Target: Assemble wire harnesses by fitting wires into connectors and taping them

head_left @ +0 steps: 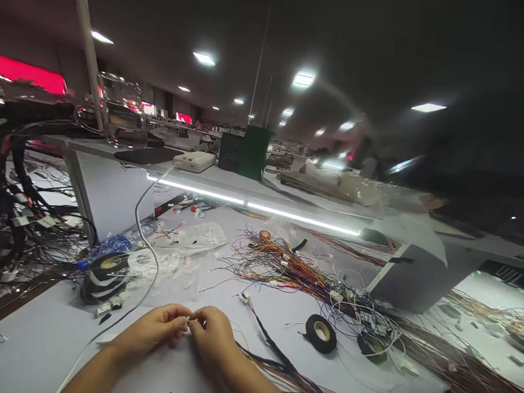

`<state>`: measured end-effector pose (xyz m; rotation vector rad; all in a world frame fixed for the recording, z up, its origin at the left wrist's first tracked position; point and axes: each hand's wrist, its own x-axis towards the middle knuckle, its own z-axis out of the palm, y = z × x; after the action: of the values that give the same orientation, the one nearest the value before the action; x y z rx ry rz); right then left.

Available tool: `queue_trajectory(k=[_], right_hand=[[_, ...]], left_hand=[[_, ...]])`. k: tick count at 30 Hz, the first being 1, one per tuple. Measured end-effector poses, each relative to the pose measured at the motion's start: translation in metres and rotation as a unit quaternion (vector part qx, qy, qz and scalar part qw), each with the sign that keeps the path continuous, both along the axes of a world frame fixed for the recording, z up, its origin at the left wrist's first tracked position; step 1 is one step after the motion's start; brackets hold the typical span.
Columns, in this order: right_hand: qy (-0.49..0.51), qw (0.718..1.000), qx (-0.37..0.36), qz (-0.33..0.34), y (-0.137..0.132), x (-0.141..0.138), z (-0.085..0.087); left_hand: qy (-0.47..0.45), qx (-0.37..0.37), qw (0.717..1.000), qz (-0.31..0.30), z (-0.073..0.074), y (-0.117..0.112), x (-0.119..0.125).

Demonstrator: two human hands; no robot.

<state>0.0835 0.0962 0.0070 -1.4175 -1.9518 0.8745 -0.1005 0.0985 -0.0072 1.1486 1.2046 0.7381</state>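
My left hand and my right hand meet low in the view, left of centre, fingertips nearly touching. Both are closed in a pinch around something small and pale, too small and too covered by the fingers to name. A thin yellowish wire curves just right of my right hand. Beside that hand runs a black-taped wire harness, its connector end pointing up and away. Farther right, a roll of black tape lies on the white table.
A large bundle of coloured wires spreads across the table's middle. Clear plastic bags and a wrapped black roll lie at the left. A white cable hangs from the shelf, where a glass mug stands above a light strip.
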Motion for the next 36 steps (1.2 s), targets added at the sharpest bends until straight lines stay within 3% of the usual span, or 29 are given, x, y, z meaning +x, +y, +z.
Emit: queue_trajectory(k=[6,9,12,15,18,25,32,36], right_hand=[[0.054,0.998,0.039,0.003,-0.005,0.0,-0.008],[0.076,0.997,0.025,-0.009,-0.007,0.0,-0.014],[0.105,0.994,-0.007,-0.028,-0.006,0.0,-0.018],[0.105,0.994,0.008,-0.011,-0.006,0.0,-0.017],[0.075,0.996,0.044,0.003,-0.009,0.0,-0.013],[0.059,0.997,0.025,0.049,-0.014,0.0,-0.009],[0.062,0.996,0.04,0.059,-0.014,0.002,-0.016],[0.054,0.994,0.067,0.066,-0.017,0.003,-0.021]], left_hand=[[-0.116,-0.02,0.99,0.083,-0.003,-0.01,0.009],[-0.145,-0.035,0.982,0.117,0.0,-0.016,0.017],[-0.183,-0.039,0.975,0.117,0.002,-0.02,0.022],[-0.202,-0.036,0.972,0.116,0.0,-0.02,0.021],[-0.186,-0.028,0.977,0.103,-0.002,-0.019,0.015],[-0.14,0.008,0.989,0.054,0.01,-0.027,0.005],[-0.017,0.03,0.997,0.071,0.001,-0.026,0.006],[0.049,0.041,0.997,0.045,0.008,-0.028,0.003]])
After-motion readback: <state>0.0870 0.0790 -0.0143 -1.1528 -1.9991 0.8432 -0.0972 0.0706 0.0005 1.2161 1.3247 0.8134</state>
